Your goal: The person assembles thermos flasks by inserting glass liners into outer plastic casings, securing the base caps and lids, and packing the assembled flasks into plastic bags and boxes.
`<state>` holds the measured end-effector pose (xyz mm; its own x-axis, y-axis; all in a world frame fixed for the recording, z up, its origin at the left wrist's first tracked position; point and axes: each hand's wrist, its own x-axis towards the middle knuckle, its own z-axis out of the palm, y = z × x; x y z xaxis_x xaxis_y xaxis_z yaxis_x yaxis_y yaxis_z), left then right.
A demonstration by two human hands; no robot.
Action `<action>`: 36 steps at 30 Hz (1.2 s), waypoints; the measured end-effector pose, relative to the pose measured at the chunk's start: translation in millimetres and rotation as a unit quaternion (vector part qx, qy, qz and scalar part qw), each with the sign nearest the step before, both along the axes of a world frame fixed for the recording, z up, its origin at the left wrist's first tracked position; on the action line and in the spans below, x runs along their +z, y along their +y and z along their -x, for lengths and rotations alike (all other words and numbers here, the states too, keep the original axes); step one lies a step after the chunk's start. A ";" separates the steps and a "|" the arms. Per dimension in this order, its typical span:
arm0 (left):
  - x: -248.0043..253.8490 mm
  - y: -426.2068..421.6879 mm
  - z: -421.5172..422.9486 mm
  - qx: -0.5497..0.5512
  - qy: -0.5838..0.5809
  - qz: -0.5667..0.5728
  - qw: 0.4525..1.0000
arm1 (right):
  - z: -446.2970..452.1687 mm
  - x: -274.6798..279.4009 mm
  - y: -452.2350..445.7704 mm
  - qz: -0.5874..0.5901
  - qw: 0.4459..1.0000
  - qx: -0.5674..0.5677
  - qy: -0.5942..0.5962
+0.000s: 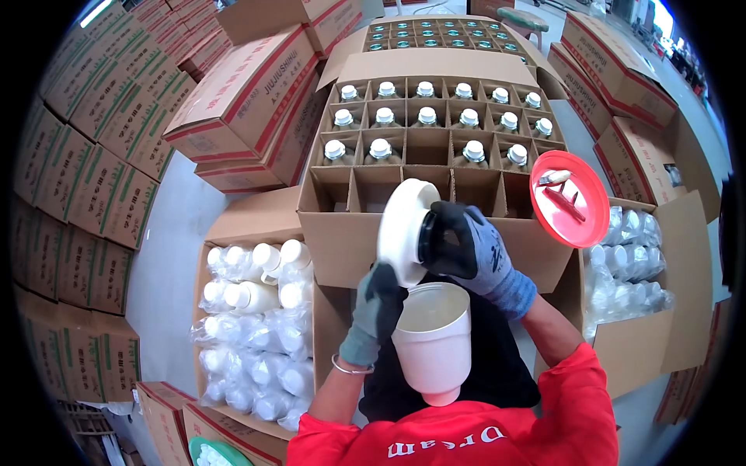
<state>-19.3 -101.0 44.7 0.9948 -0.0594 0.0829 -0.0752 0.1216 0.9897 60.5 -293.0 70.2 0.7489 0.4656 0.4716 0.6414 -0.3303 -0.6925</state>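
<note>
My left hand (pixel 376 304), in a grey and black glove, grips the lower edge of a white round lid-like piece (pixel 400 225) that is tilted on its side. The gloved fingers of my right hand (pixel 466 248) close around a black ring or cap (pixel 426 237) at the right face of that piece. Directly below stands a white plastic container (pixel 434 342) with an open top, between my legs. Beyond my hands, a divided carton (pixel 350 248) holds bottles with white caps (pixel 427 116); several of its front compartments hold no bottle.
A red plastic lid (pixel 587 182) with small items lies on the carton's right corner. Open cartons of plastic-wrapped white bottles stand left (pixel 249 342) and right (pixel 622 256). Another divided carton (pixel 435 58) is behind. Stacked boxes (pixel 85 155) line the left; a green container (pixel 233 452) is at lower left.
</note>
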 end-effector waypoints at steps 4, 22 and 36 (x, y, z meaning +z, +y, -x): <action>23.0 -7.8 -13.5 0.014 -0.247 -0.384 0.889 | 2.5 -37.7 -7.9 -0.191 0.896 0.108 0.385; -8.6 -8.8 -7.1 -0.236 -0.035 -0.258 0.936 | -138.9 -49.7 -26.0 0.338 0.930 -0.140 -0.014; -6.7 12.9 -43.1 -0.167 0.088 0.019 0.982 | -217.7 -37.1 -57.8 0.290 0.924 -0.245 -0.056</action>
<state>23.8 -88.1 38.0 0.9197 -0.3845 -0.0799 0.1467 0.1475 0.9781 278.2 -350.8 33.1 0.8981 0.2826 0.3369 0.3739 -0.8940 -0.2468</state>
